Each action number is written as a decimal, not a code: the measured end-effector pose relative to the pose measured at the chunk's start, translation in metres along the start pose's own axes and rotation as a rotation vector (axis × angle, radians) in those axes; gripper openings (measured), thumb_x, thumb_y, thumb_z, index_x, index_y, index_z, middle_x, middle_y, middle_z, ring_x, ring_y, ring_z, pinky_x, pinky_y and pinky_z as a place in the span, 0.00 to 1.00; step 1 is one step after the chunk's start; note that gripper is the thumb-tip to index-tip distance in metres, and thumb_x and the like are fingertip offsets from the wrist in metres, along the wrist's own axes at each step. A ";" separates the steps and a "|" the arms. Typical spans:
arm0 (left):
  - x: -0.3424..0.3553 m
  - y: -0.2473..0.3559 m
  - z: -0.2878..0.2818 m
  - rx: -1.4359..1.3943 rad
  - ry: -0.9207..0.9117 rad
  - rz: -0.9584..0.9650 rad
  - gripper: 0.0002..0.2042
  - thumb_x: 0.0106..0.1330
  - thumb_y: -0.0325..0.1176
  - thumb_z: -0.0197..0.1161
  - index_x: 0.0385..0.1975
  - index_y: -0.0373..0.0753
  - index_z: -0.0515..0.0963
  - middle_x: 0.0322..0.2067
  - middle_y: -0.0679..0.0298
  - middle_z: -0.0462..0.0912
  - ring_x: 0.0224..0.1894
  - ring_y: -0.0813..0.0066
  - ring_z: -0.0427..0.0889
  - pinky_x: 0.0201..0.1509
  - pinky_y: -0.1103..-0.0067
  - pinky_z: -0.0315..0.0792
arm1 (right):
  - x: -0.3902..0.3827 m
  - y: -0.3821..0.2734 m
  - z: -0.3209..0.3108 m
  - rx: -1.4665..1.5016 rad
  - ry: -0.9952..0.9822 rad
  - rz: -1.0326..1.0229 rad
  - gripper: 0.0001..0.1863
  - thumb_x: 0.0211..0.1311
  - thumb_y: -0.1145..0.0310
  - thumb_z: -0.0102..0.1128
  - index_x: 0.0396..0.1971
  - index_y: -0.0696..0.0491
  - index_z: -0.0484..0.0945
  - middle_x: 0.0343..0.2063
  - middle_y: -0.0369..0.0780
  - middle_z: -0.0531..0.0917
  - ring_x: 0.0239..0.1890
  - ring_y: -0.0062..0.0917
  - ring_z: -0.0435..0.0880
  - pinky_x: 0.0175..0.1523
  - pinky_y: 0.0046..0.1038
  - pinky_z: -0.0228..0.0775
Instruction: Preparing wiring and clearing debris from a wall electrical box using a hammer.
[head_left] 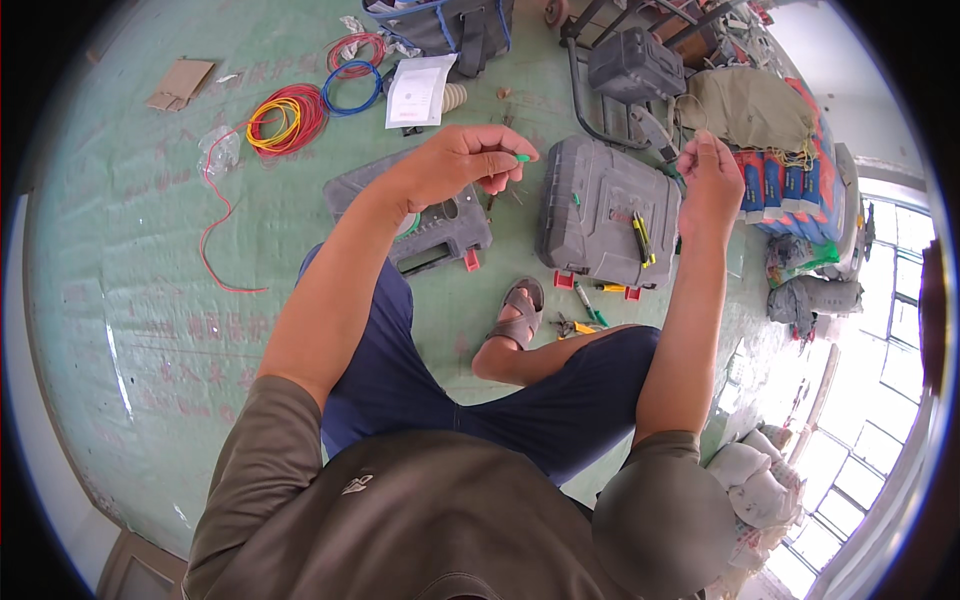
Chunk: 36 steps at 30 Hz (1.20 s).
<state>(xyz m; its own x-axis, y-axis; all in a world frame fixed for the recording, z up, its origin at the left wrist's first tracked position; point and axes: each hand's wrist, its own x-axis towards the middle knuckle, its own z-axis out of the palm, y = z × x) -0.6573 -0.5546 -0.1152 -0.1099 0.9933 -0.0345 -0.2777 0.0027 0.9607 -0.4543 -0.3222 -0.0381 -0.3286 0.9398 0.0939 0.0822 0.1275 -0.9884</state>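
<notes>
My left hand (463, 160) is closed, pinching a small green piece (522, 158) between thumb and fingertips. It hovers over a grey plastic case (360, 188) with a cut-out inside. My right hand (712, 185) is raised on the other side, thumb and fingers pressed together; whatever it may hold is too fine to make out. Between the hands, a closed grey tool case (605, 215) lies on the floor. A yellow-and-black utility knife (641, 240) and a small green bit (577, 200) rest on its lid.
Pliers (572, 328) and a green-handled tool (590, 304) lie by my foot. Coils of red wire (305, 118) and blue wire (352, 92), a white packet (418, 92) and a tool bag (440, 28) are further off. A hand truck (580, 90) and stacked sacks (800, 185) stand at far right.
</notes>
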 end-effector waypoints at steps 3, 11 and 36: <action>0.001 -0.001 -0.001 -0.033 0.038 -0.001 0.09 0.70 0.29 0.54 0.45 0.38 0.79 0.34 0.68 0.80 0.32 0.84 0.74 0.41 0.84 0.72 | 0.004 0.002 -0.007 0.031 0.010 0.043 0.10 0.65 0.67 0.60 0.37 0.59 0.81 0.25 0.34 0.79 0.25 0.16 0.75 0.33 0.19 0.68; -0.002 0.002 -0.002 -0.069 0.043 0.035 0.09 0.71 0.29 0.53 0.45 0.38 0.78 0.35 0.68 0.80 0.35 0.83 0.74 0.43 0.83 0.72 | 0.009 0.006 -0.014 0.032 0.026 0.104 0.09 0.64 0.68 0.60 0.37 0.59 0.81 0.26 0.34 0.80 0.25 0.16 0.76 0.32 0.19 0.69; -0.002 0.003 -0.001 0.003 0.048 0.061 0.08 0.70 0.27 0.53 0.44 0.37 0.78 0.34 0.68 0.80 0.35 0.83 0.73 0.43 0.83 0.71 | 0.011 0.007 -0.015 -0.067 0.039 0.079 0.10 0.63 0.68 0.62 0.37 0.59 0.81 0.26 0.33 0.80 0.25 0.16 0.76 0.32 0.18 0.69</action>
<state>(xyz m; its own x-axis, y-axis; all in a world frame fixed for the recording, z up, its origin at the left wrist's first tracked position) -0.6585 -0.5565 -0.1124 -0.1722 0.9850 0.0114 -0.2662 -0.0577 0.9622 -0.4432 -0.3063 -0.0426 -0.2818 0.9592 0.0215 0.1693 0.0717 -0.9830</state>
